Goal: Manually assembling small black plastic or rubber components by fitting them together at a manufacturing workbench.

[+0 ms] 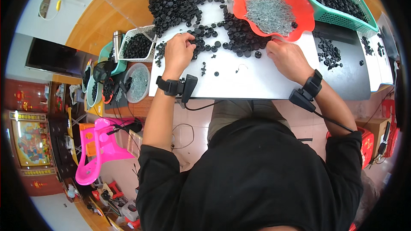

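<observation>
Two large heaps of black round parts [174, 9] lie toward the far edge of the desk [257, 83]; left hand [179, 51], fingers partly curled, at the left heap's near side; right hand [287, 56], more tightly curled, just beside the red bowl [305, 10]; whether either holds anything, cannot tell

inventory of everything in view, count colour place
black pieces: many, black, on white table
red dish: one, red, table's far side
round tub: one, clear, left
metal pieces: many, silver, dish and tub
large green basket: one, green, top right
white basket: one, white, left
flask: one, silver, left
chair: one, pink, left
screen: one, black, left wall
clutter: uncounted, mixed, lower left
wrist straps: two, black, wrists
left hand: one, bare, at black pieces
right hand: one, bare, by dish
</observation>
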Motion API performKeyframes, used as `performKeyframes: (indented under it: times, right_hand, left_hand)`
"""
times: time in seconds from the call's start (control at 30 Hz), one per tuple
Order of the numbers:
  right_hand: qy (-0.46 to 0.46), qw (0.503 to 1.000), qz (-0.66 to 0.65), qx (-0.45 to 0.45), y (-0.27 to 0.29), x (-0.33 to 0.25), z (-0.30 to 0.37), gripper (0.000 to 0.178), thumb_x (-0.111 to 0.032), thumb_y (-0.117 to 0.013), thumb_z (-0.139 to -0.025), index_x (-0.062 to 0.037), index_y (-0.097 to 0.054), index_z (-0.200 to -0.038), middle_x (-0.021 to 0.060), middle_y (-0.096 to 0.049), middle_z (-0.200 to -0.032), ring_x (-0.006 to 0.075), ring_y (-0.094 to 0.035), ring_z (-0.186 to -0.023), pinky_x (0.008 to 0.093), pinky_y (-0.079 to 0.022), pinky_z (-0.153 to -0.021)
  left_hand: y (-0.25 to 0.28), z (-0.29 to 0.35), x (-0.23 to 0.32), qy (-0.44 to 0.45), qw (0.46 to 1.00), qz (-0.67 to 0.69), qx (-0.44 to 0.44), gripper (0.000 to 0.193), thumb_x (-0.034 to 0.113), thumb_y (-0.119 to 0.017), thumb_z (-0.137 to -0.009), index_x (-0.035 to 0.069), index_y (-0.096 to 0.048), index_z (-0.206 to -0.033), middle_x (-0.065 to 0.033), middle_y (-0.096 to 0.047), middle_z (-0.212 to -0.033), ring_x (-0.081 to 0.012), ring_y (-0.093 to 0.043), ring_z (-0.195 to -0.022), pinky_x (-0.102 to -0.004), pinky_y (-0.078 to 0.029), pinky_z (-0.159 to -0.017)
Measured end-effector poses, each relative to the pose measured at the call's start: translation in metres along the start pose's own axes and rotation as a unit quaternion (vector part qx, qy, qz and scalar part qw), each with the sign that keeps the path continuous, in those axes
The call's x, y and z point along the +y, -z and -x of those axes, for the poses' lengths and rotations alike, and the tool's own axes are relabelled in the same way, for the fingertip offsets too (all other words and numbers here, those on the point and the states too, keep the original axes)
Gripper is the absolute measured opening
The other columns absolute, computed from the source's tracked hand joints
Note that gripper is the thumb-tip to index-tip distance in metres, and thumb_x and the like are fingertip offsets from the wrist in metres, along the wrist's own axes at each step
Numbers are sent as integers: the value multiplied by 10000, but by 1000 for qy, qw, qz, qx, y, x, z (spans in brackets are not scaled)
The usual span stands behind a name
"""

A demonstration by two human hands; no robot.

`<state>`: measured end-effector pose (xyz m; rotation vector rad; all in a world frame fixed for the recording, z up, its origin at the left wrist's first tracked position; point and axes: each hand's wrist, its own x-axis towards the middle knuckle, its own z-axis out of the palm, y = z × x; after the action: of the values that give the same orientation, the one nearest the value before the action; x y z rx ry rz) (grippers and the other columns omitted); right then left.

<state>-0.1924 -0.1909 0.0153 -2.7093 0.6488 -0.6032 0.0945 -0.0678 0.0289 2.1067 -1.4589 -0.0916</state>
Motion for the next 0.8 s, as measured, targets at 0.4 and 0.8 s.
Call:
performKeyframes:
  times: [0.4,0.8]
  right_hand:
    - [-71,979,-188,42,7,-2,8,84,-66,-555,-818,14,-530,-828,190,-593,-730,351,-582,-696,389,-452,-628]
    - [-177,816,-548,54,3,-27,34,67,-51,-532,-872,8,-538,-841,22,-543,-702,68,-528,-573,211,-460,-460]
  left_hand:
    - [-3,-3,-15,-23,998,-62,9,215,-21,-679,-657,8,-615,-861,-94,-569,-754,-189,-564,-665,-292,-463,-627]
    - [-13,39,72,-35,944,323,-55,177,-22,-688,-689,37,-607,-835,33,-535,-695,-10,-472,-591,-158,-400,-534]
